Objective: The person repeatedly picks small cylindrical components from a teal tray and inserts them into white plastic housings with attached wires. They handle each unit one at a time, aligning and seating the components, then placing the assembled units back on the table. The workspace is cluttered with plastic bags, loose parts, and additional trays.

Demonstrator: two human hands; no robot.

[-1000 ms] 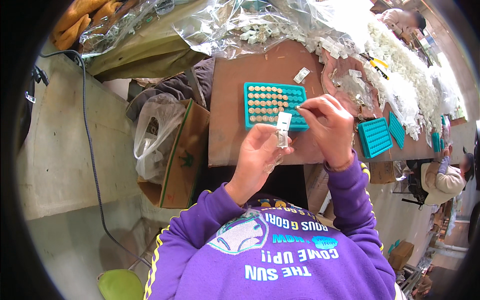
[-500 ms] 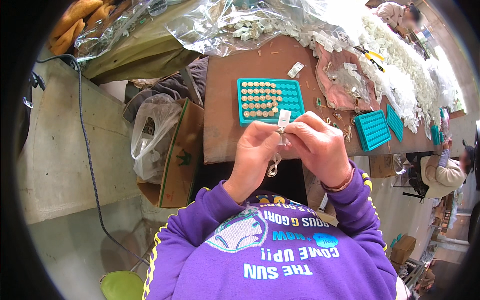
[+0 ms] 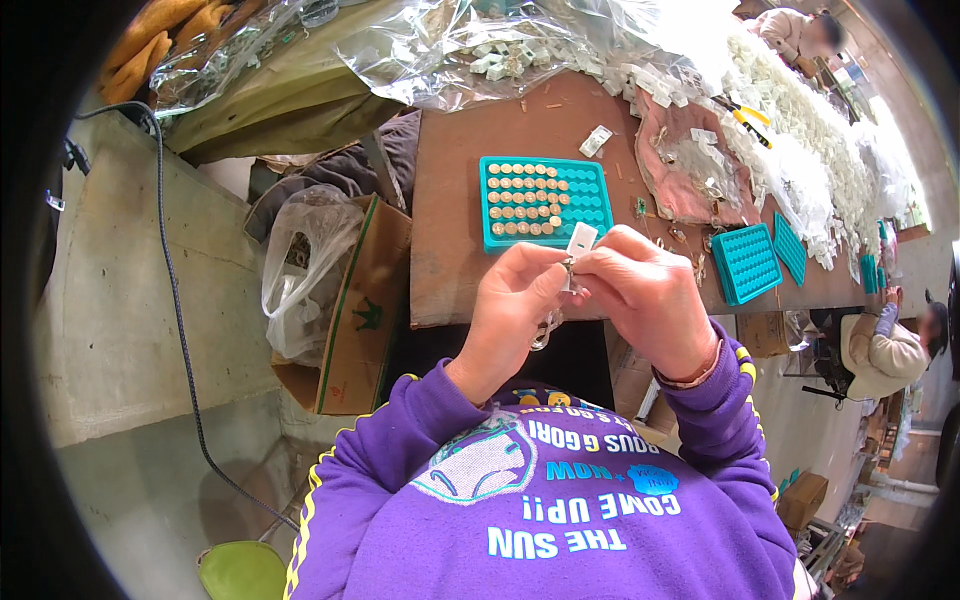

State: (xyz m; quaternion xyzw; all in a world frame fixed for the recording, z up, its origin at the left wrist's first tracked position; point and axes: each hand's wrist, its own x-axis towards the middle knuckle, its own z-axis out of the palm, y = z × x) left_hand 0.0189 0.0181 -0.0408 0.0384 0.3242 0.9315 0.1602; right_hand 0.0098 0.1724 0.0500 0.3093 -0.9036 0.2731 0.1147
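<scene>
In front of my chest both hands grip a small white rectangular plastic piece (image 3: pixel 582 239). The fingertips of my left hand (image 3: pixel 505 312) pinch its lower part from the left. From the other side, my right hand (image 3: pixel 655 305) closes on it with thumb and fingers; the exact contact is partly hidden. A pale looped cord (image 3: pixel 545 332) hangs beneath the fingers. Just beyond my hands lies a teal tray (image 3: pixel 590 200) on the brown table (image 3: pixel 450 150). Round gold-coloured discs (image 3: pixel 520 184) fill its left cells in rows, while several right-hand cells hold none.
Right of the tray are a pink cloth (image 3: pixel 655 165), yellow-handled pliers (image 3: pixel 748 125) and stacked teal trays (image 3: pixel 745 265). White plastic parts (image 3: pixel 830 160) heap along the far right. A cardboard box (image 3: pixel 368 325) with a plastic bag (image 3: pixel 315 260) stands left. Two other people sit at the right.
The white piece has tilted to the right and shifted slightly that way. My right hand has moved a little right; both hands keep their pinch.
</scene>
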